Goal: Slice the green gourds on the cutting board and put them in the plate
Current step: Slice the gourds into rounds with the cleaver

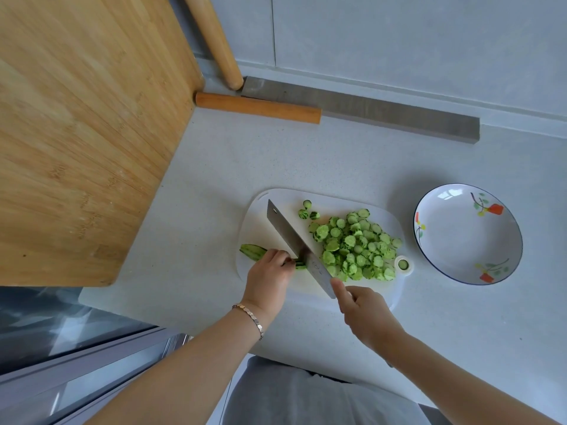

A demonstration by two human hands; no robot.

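A white cutting board (260, 228) lies on the counter. On its right half is a heap of green gourd slices (356, 246). A striped green gourd (253, 251) lies across the board's left edge, and my left hand (270, 280) presses it down. My right hand (365, 317) grips the handle of a cleaver (291, 237); its blade stands on the gourd's cut end just right of my left fingertips. A white plate with flower print (466, 237) sits right of the board with nothing in it.
A large bamboo board (79, 133) fills the upper left. Two wooden rolling pins (257, 107) and a long grey bar (383, 113) lie along the back wall. One slice (403, 264) rests in the board's handle hole. A counter edge drops off at lower left.
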